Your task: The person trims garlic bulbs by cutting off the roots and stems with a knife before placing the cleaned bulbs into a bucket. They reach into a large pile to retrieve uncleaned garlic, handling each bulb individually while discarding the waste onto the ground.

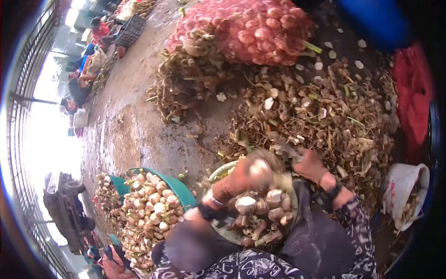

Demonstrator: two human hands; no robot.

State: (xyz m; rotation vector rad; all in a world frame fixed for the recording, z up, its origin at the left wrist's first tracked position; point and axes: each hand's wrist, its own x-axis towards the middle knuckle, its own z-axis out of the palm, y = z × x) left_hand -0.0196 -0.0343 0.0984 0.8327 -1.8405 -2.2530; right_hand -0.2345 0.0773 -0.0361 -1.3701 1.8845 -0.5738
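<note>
My left hand (237, 179) is closed round a pale bulb (260, 171), blurred by motion, above the rim of a green bucket (223, 168). To its right, my right hand (310, 166) grips the handle of a knife (287, 149), whose blade points up and left toward the bulb. Between my legs, the bucket holds several bulbs (246, 204), one with a white cut face, and some stalks. Brown root and stalk trimmings (325, 116) lie just beyond my right hand.
A red net sack of bulbs (260, 30) lies ahead. Left is a bulb heap (153, 204) with a green basket rim (183, 188). A white bucket (404, 195) stands right. Far left are people (81, 86), a black crate (131, 30) and a dark vehicle (69, 209).
</note>
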